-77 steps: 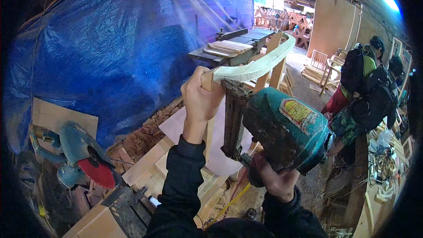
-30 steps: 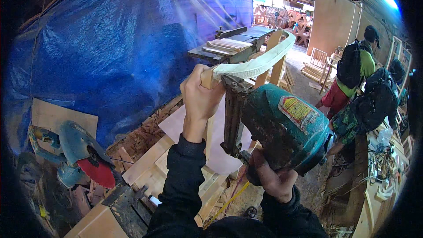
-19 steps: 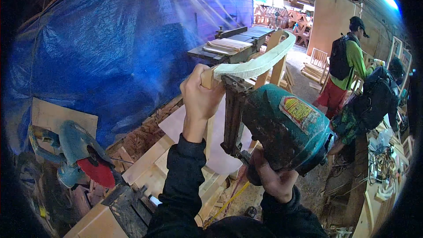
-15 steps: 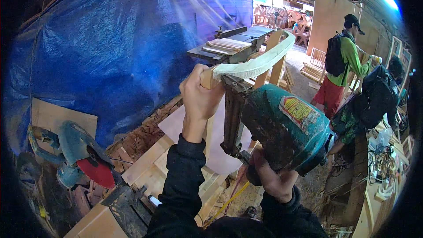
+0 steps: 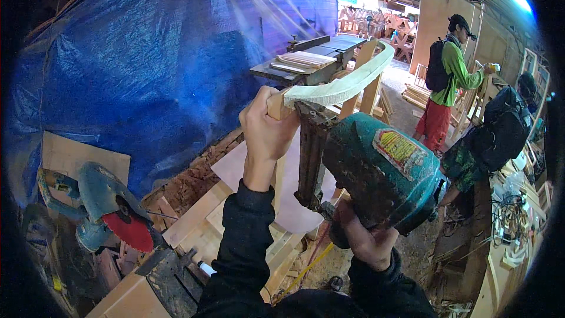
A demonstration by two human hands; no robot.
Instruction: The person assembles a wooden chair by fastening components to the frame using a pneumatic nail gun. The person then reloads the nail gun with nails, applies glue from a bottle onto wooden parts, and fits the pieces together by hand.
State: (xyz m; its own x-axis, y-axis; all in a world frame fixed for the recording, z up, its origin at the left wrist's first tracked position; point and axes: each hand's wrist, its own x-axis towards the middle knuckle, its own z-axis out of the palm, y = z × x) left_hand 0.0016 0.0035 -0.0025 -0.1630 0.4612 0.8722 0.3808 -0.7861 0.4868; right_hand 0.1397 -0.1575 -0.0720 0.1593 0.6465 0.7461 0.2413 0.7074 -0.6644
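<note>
While a blue saw (image 5: 109, 197) with a red blade is resting low at the left, a flat board (image 5: 88, 156) is standing behind it, in front of a large blue tarp (image 5: 170, 70) that is hanging in folds. Nearer the middle, loose wood (image 5: 197, 218) is lying low beside the left sleeve (image 5: 250, 224). Above that dark sleeve, the left hand (image 5: 266, 132) is gripping a post (image 5: 276, 105), its fingers curling around the wood just where a pale, curved rail (image 5: 347, 86) is ending. Beyond the hand, a stack of thin boards (image 5: 303, 62) is sitting on a dark machine (image 5: 347, 43). From the post, the rail is bending away to the right, with slats (image 5: 370, 95) standing under its far part. Close below its near end, a green nail gun (image 5: 382, 171) is reaching up with its dark front; whether metal and wood are touching, I cannot tell. Under the gun's body, the right hand (image 5: 369, 244) is clenching the handle, some of its fingers being hidden. Farther right, a person in green (image 5: 452, 73) is standing, and a second person with a dark backpack (image 5: 500, 126) is bending forward nearby. Along the right edge, wires (image 5: 509, 221) are lying tangled on a bench (image 5: 506, 280).
</note>
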